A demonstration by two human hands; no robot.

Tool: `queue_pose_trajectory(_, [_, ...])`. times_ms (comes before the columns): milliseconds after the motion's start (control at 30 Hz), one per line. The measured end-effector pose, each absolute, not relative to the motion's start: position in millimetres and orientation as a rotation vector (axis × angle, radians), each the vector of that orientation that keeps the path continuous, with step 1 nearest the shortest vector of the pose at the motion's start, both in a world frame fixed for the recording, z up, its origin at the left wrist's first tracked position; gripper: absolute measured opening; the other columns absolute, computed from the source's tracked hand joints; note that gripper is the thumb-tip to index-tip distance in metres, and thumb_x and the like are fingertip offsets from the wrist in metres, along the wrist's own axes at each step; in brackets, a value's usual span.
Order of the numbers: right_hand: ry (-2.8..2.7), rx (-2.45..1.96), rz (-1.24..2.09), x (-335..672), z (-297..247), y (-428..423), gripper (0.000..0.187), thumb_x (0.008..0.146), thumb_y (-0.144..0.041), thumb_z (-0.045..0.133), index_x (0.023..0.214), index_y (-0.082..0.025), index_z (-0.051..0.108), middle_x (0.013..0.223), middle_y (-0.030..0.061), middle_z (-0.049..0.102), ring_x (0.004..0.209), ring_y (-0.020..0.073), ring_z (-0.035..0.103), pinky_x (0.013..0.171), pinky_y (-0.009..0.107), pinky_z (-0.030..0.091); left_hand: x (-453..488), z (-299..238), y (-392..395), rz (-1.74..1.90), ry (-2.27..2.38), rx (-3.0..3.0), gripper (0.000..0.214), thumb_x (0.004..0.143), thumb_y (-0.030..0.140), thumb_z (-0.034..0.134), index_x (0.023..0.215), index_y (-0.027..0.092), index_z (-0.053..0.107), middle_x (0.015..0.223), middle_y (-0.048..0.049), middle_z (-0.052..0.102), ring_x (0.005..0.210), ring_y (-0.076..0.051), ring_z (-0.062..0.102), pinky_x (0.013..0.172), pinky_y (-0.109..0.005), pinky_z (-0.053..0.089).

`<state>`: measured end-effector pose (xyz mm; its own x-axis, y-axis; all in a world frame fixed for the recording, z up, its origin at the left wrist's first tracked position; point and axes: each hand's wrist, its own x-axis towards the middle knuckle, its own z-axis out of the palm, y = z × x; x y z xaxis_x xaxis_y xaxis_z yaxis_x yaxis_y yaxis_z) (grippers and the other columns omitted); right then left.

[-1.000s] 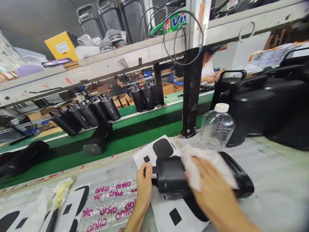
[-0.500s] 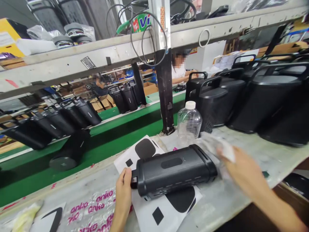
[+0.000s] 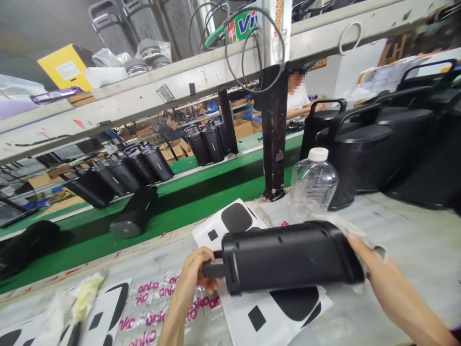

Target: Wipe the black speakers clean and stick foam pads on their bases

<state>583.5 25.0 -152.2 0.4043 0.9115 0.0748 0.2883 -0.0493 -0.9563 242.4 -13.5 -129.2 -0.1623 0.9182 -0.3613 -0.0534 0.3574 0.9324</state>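
Note:
A black cylindrical speaker lies on its side on the grey workbench, over white sticker sheets. My left hand is closed round the speaker's handle at its left end. My right hand presses a white cloth against the speaker's right end, with the fingers closed on the cloth.
A clear plastic bottle with a white cap stands behind the speaker. Several black speakers stand at the right. A green conveyor carries more speakers. A black post rises at the bench's back. A yellowish cloth lies left. Other people work beyond.
The speaker has been turned about its long axis, showing a different side. My left hand has curled round its handle. My right hand with the cloth moved back onto the speaker's right end.

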Motion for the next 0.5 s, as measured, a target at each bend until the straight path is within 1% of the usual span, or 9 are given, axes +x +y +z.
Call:
queue_pose_trajectory(33, [-1.053, -1.541, 0.745, 580.3, -150.5, 21.2, 0.053, 0.085, -0.061, 0.052, 0.112, -0.02, 0.072, 0.105, 0.0115, 0.075, 0.111, 0.031, 0.067, 0.101, 0.039, 0.051, 244.8, -126.2, -14.8, 1.139, 1.429, 0.839, 0.027, 0.064, 0.04, 0.062, 0.083, 0.022, 0.056, 0.054, 0.0029, 0.062, 0.045, -0.015, 0.059, 0.044, -0.021, 0.044])
queue_pose_trajectory(67, [-1.036, -1.497, 0.759, 576.7, -148.8, 17.9, 0.052, 0.086, -0.06, 0.055, 0.116, -0.021, 0.071, 0.114, 0.0115, 0.072, 0.121, 0.0302, 0.062, 0.108, 0.037, 0.045, 247.5, -124.6, -15.3, 1.208, 1.402, 0.84, 0.032, 0.061, 0.031, 0.063, 0.091, 0.022, 0.058, 0.06, 0.0044, 0.064, 0.048, -0.013, 0.06, 0.048, -0.021, 0.046])
queue_pose_trajectory(133, [-1.075, -1.431, 0.751, 569.0, -147.0, 13.8, 0.051, 0.087, -0.058, 0.056, 0.121, -0.021, 0.069, 0.124, 0.0103, 0.068, 0.132, 0.0288, 0.052, 0.116, 0.035, 0.034, 253.5, -125.6, -13.8, 1.306, 1.384, 0.811, 0.061, 0.055, 0.018, 0.064, 0.115, 0.025, 0.056, 0.074, 0.0053, 0.068, 0.048, -0.009, 0.058, 0.049, -0.02, 0.046])
queue_pose_trajectory(200, [-1.119, -1.427, 0.759, 562.4, -147.8, 13.3, 0.053, 0.089, -0.06, 0.053, 0.122, -0.021, 0.068, 0.123, 0.01, 0.069, 0.134, 0.0297, 0.051, 0.118, 0.037, 0.031, 258.7, -130.7, -10.5, 1.376, 1.39, 0.747, 0.08, 0.059, 0.018, 0.067, 0.135, 0.031, 0.043, 0.081, 0.0054, 0.068, 0.042, -0.007, 0.052, 0.042, -0.017, 0.039])
queue_pose_trajectory(233, [-1.133, -1.436, 0.77, 560.3, -149.1, 14.0, 0.054, 0.089, -0.06, 0.052, 0.122, -0.021, 0.068, 0.12, 0.0103, 0.07, 0.132, 0.0305, 0.052, 0.118, 0.038, 0.031, 260.4, -133.9, -8.6, 1.406, 1.392, 0.705, 0.08, 0.064, 0.025, 0.069, 0.138, 0.031, 0.039, 0.082, 0.0055, 0.068, 0.038, -0.005, 0.047, 0.038, -0.016, 0.034])
queue_pose_trajectory(300, [-1.143, -1.45, 0.774, 559.4, -152.4, 15.5, 0.055, 0.09, -0.061, 0.051, 0.121, -0.019, 0.069, 0.117, 0.0113, 0.071, 0.131, 0.031, 0.054, 0.117, 0.038, 0.032, 262.1, -140.0, -5.4, 1.438, 1.383, 0.626, 0.067, 0.071, 0.045, 0.07, 0.131, 0.025, 0.046, 0.078, 0.0048, 0.065, 0.036, -0.002, 0.039, 0.035, -0.014, 0.026])
queue_pose_trajectory(367, [-1.142, -1.466, 0.775, 561.9, -155.3, 15.4, 0.056, 0.09, -0.061, 0.05, 0.121, -0.018, 0.068, 0.119, 0.0121, 0.07, 0.133, 0.0308, 0.052, 0.117, 0.037, 0.032, 262.2, -144.2, -3.4, 1.421, 1.382, 0.571, 0.062, 0.072, 0.062, 0.069, 0.112, 0.017, 0.056, 0.068, 0.0051, 0.06, 0.035, -0.001, 0.033, 0.033, -0.014, 0.019])
queue_pose_trajectory(433, [-1.11, -1.533, 0.768, 565.4, -157.2, 12.7, 0.059, 0.089, -0.063, 0.05, 0.12, -0.016, 0.067, 0.119, 0.0138, 0.07, 0.132, 0.0327, 0.052, 0.116, 0.038, 0.035, 262.5, -145.8, -2.9, 1.383, 1.391, 0.541, 0.064, 0.068, 0.07, 0.071, 0.099, 0.015, 0.058, 0.056, 0.0086, 0.051, 0.033, -0.001, 0.028, 0.031, -0.013, 0.015])
queue_pose_trajectory(500, [-1.141, -1.615, 0.677, 566.8, -157.6, 8.4, 0.062, 0.089, -0.064, 0.046, 0.119, -0.013, 0.067, 0.119, 0.0156, 0.07, 0.129, 0.0351, 0.054, 0.114, 0.042, 0.038, 263.7, -145.4, -3.4, 1.355, 1.398, 0.522, 0.065, 0.065, 0.076, 0.071, 0.091, 0.018, 0.055, 0.049, 0.0118, 0.043, 0.031, -0.001, 0.024, 0.029, -0.013, 0.013])
